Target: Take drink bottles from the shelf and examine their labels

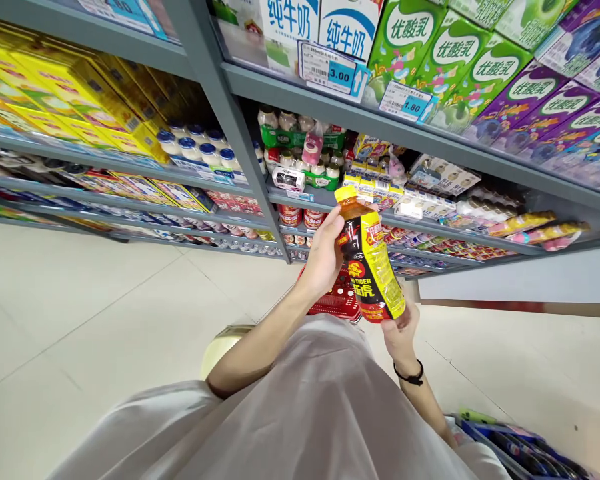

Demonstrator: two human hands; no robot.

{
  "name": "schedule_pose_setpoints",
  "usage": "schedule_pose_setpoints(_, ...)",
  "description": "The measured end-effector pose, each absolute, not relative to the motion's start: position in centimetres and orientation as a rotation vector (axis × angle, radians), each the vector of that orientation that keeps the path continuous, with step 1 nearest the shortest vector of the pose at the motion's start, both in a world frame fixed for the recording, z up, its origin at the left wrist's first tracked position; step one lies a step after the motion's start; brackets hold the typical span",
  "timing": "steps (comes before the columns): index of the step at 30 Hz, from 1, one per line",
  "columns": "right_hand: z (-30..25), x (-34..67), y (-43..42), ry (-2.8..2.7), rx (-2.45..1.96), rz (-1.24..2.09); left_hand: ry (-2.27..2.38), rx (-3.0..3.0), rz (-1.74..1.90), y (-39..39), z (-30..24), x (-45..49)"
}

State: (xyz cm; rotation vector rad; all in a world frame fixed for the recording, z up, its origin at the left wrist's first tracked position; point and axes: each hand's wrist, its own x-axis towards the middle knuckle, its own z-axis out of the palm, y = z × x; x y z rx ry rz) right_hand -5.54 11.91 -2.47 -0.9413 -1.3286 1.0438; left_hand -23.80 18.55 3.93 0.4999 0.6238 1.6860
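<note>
A drink bottle with a yellow cap and a black, yellow and red label is tilted in front of me, its cap toward the shelves. My left hand is closed around its upper side, near the neck. At the bottle's base, my right hand grips the lower end, with some fingers hidden behind it. A black band circles my right wrist. Below the bottle, partly covered by it and my left arm, is a red shopping basket.
Grey shelving stands ahead, stocked with green drink cartons, purple cartons and yellow boxes. Small white bottles line a middle shelf. A dark blue crate sits on the tiled floor at lower right.
</note>
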Motion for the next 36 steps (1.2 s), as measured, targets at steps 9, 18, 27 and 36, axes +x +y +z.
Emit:
schedule_pose_setpoints(9,-1.0,-5.4,13.1,-1.7,-0.906,0.685,0.491,0.53,1.679,18.9,3.8,-25.1)
schedule_pose_setpoints(18,-2.0,-4.5,13.4,-1.862,-0.869,0.364,0.549,0.63,1.674,18.8,4.0,-25.8)
schedule_pose_setpoints(27,-2.4,-5.2,13.4,-1.706,-0.896,0.625,0.617,0.639,1.773,18.2,3.3,-25.4)
schedule_pose_setpoints(36,-4.3,-4.9,12.7,-1.2,-1.112,1.39,0.96,1.033,1.52,17.8,-1.4,-31.2)
